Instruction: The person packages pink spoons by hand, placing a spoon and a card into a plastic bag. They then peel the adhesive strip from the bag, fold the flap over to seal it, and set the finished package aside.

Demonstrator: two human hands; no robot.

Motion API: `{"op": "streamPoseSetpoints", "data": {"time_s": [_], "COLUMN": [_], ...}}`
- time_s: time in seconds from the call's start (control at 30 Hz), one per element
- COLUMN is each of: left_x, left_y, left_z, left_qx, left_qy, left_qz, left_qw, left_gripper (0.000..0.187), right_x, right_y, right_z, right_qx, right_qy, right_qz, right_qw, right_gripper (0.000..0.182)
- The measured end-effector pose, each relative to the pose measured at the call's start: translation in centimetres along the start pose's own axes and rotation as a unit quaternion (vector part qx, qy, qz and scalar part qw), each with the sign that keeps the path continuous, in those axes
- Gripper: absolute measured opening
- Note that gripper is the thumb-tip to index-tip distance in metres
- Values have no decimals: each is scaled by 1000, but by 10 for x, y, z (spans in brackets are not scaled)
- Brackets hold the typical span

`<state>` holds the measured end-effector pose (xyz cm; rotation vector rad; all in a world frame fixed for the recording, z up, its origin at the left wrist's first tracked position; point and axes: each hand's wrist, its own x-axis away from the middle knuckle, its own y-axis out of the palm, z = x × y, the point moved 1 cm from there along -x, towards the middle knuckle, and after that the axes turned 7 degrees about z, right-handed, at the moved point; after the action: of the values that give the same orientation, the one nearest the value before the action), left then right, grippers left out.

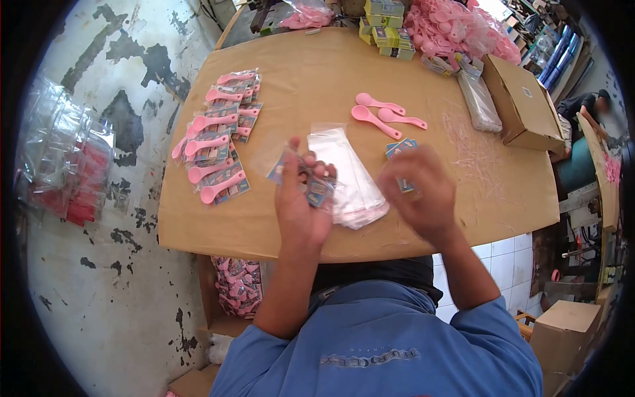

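My left hand (303, 205) is closed around a clear plastic bag (268, 169) with a blue printed card (317, 197) showing in or behind it. My right hand (423, 195) is smeared by motion over a small stack of blue printed cards (400, 147), and its fingers do not show clearly. Between my hands lies a pile of clear plastic bags (347, 178). Beyond the cards are three loose pink spoons (377, 122). Over to the left, several packs of a pink spoon with a card (221, 178) lie in overlapping rows.
At the back are a heap of pink spoons in plastic (450, 30) and stacked yellow boxes (387, 30). A cardboard box (522, 99) and a wrapped bundle of bags (479, 102) stand at the right. Another person (585, 109) is at the far right.
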<state>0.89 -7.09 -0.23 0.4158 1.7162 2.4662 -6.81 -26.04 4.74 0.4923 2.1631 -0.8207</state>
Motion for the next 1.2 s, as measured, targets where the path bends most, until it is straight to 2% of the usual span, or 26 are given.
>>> {"op": "streamPoseSetpoints", "data": {"time_s": [0.03, 0.1, 0.2, 0.3, 0.4, 0.5, 0.6, 0.7, 0.8, 0.9, 1.0, 1.1, 1.2], "left_x": [-2, 2, 5, 10, 8, 6, 2, -5, -6, -2, 3, 8, 14], "left_y": [-2, 1, -4, 4, -1, -2, -5, -6, -2, 2, 3, 1, 6], "left_z": [5, 9, 10, 7, 11, 18, 23, 25, 21, 8, -5, -11, -16], "left_qx": [4, -11, -61, -86, -90, -90, -71, -56, -65, -97, -117, -108, -83], "left_qy": [12, 38, 77, 120, 152, 174, 195, 203, 192, 150, 99, 66, 20], "left_qz": [12, 31, 14, 11, 17, 32, 39, 26, 6, -11, -22, -33, -47], "left_qw": [1000, 999, 995, 989, 984, 980, 977, 977, 979, 984, 988, 991, 995], "left_gripper": [33, 33, 43, 44, 48, 49, 48, 47, 48, 50, 51, 49, 47], "right_x": [-7, -36, -44, -38, -35, -41, -31, -5, 18, 27, 31, 32, 45], "right_y": [-10, -28, -39, -35, -34, -43, -49, -45, -34, -15, 4, 20, 32], "right_z": [10, 39, 106, 147, 156, 123, 77, 26, 5, -4, -7, -13, -6], "right_qx": [-3, 76, 240, 248, 272, 197, -1, -238, -283, -310, -336, -393, -384], "right_qy": [82, 138, 101, 61, 8, 120, 254, 418, 442, 445, 429, 438, 422], "right_qz": [-12, -64, -150, -207, -206, -169, -139, -188, -256, -242, -181, -98, -54], "right_qw": [997, 985, 954, 945, 940, 958, 957, 857, 812, 805, 819, 803, 820], "right_gripper": [17, 17, 21, 21, 22, 26, 24, 20, 22, 24, 28, 28, 27]}}
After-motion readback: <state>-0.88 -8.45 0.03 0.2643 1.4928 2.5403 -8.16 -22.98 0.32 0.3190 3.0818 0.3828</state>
